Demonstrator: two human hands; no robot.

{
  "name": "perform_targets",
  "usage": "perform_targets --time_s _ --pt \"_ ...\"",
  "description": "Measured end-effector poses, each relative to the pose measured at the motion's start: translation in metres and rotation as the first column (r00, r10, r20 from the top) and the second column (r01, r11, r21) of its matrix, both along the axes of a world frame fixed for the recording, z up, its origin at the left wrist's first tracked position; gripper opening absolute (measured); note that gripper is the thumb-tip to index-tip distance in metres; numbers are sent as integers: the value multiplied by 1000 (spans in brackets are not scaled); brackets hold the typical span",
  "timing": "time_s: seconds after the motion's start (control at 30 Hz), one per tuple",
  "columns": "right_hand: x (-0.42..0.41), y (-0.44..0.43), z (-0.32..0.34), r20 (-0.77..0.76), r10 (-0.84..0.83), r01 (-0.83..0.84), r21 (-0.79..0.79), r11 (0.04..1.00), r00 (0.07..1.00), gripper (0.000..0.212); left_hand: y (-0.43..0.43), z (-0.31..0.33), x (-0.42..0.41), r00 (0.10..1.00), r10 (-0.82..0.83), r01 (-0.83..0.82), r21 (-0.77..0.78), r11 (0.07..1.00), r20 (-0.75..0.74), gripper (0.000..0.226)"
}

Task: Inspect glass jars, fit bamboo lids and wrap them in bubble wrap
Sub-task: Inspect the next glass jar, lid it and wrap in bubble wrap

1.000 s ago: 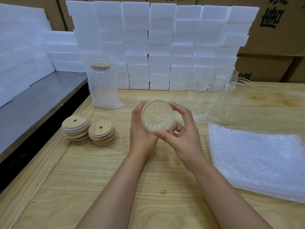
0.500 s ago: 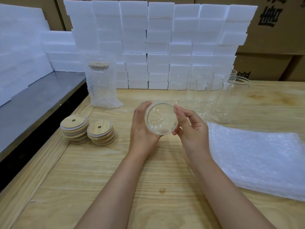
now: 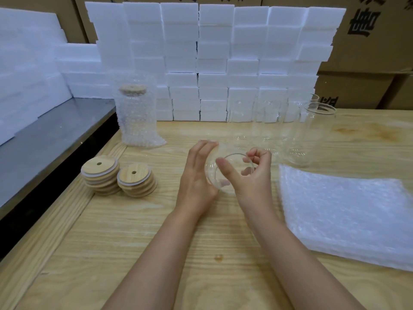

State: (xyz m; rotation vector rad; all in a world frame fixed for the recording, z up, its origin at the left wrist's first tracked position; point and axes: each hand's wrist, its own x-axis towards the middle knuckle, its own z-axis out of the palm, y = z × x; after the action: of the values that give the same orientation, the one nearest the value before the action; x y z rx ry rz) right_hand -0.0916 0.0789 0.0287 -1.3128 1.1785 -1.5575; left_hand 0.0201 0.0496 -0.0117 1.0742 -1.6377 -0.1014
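The glass jar was held above the wooden table, tipped so its open mouth faced the camera. The left hand cupped its side and gripped it; the right hand pinched the rim, thumb on the near edge and curled fingers on the far edge. To the left lay two stacks of bamboo lids side by side, and behind them stood a wrapped jar with its lid on. Empty jars stood upright at the right, with a pile of bubble wrap sheets just in front of them. White foam blocks lined the back.
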Motion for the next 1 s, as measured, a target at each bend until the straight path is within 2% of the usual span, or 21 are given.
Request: perform_targets --time_s 0.13,0.33,0.43,0.5,0.63,0.73,0.83,0.93,1.0 --pt "-3 1 -1 -192 42 -53 -54 997 981 71 1 1 1 999 -5 4 -5 1000 -54 74" --pt "-8 5 -1 -266 119 -173 -191 966 957 73 5 4 3 988 -16 26 63 998 -152 90" --pt "-13 4 -5 -376 143 -241 -228 943 916 87 4 7 3 977 48 -15 157 988 -206 100" --pt "-16 2 -12 -427 182 -292 -208 934 886 94 3 8 4 964 38 15 195 981 -264 105" --pt "-19 -3 -23 -379 290 -349 -95 932 879 100 6 10 7 924 -53 113 139 984 -380 110" --pt "-21 -7 -26 -385 334 -381 -50 923 860 102 8 14 7 885 -106 178 118 977 -454 106" --pt "-21 -11 -31 -422 322 -372 -40 927 847 105 8 17 6 839 -123 233 146 962 -530 99" --pt "-16 -12 -33 -376 311 -340 -11 940 873 105 7 19 6 803 -112 269 189 944 -586 96" --pt "-14 -12 -33 -318 316 -337 -12 941 894 99 4 20 7 740 -105 323 213 922 -665 96"
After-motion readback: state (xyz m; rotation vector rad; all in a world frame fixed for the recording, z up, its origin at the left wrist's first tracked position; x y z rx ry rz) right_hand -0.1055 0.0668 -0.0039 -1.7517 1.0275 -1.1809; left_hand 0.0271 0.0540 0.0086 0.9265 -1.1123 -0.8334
